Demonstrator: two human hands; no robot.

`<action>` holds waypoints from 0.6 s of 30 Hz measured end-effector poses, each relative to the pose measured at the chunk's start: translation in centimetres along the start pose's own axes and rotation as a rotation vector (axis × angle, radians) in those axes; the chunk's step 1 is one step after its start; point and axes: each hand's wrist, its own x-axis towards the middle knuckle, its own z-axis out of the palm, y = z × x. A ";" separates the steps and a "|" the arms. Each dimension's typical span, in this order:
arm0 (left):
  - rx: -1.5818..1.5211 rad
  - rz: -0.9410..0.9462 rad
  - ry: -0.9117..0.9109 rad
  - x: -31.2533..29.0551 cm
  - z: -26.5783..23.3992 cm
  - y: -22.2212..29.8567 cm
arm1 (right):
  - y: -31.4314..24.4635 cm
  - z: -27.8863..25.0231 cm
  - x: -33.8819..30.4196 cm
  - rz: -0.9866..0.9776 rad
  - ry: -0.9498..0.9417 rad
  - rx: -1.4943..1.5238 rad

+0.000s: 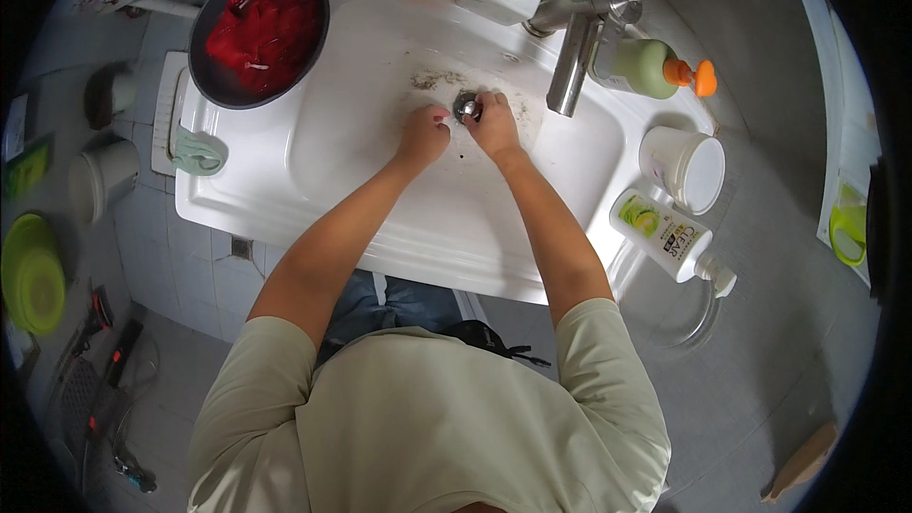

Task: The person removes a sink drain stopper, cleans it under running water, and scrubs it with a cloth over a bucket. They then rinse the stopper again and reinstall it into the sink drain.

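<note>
Both my hands are low in the white sink (pixel 328 147), at its drain. My right hand (pixel 496 128) has its fingers closed on a shiny metal drain stopper (pixel 468 108), which sits at the dark drain hole. Just left of it, my left hand (pixel 424 138) is curled with fingertips pressed together. Whatever it may hold is hidden, though a small pale bit shows by the fingertips. Dark, dirt-like specks (pixel 435 79) lie on the basin floor behind my hands.
A dark basin with red cloth (pixel 261 33) stands at the left rim, near a green rag (pixel 198 154). The faucet (pixel 576 52) overhangs the right side. Pump bottles (pixel 646 68), a white tub (pixel 686 169) and a white shampoo bottle (pixel 662 233) line the right rim.
</note>
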 end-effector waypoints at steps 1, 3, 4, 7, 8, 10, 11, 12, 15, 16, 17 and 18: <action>-0.017 0.009 0.013 -0.1 -0.1 -0.1 | 0.0 0.1 0.1 -0.005 -0.011 -0.007; -0.035 0.014 0.012 -0.2 -0.4 -0.1 | 0.1 0.1 0.2 -0.014 -0.030 -0.029; -0.031 0.008 -0.003 -0.2 -0.5 -0.1 | 0.1 0.1 0.2 -0.029 -0.022 -0.044; 0.013 0.018 -0.014 -0.2 -0.5 -0.7 | -0.3 -0.1 0.0 -0.052 0.007 -0.110; 0.034 0.026 -0.014 -0.2 -0.5 -0.9 | -1.0 -0.4 -0.1 -0.041 0.021 -0.146; -0.001 0.039 -0.006 -0.3 -0.5 -1.1 | -1.3 -0.4 0.0 -0.037 0.020 -0.206; -0.018 0.047 -0.004 -0.3 -0.4 -1.3 | -1.2 -0.4 0.1 -0.044 0.006 -0.231; -0.024 0.048 0.002 -0.3 -0.3 -1.4 | -1.1 -0.4 0.2 -0.050 -0.008 -0.256; -0.036 0.046 0.007 -0.3 -0.2 -1.5 | -1.0 -0.3 0.2 -0.091 0.000 -0.273; -0.038 0.040 0.002 -0.4 -0.1 -1.5 | -1.0 -0.3 0.2 -0.099 0.006 -0.265; -0.038 0.034 -0.001 -0.4 -0.4 -1.2 | -1.0 -0.2 0.2 -0.109 0.013 -0.254; -0.011 0.018 -0.023 -0.4 -0.7 -1.0 | -1.0 -0.2 0.1 -0.118 0.019 -0.244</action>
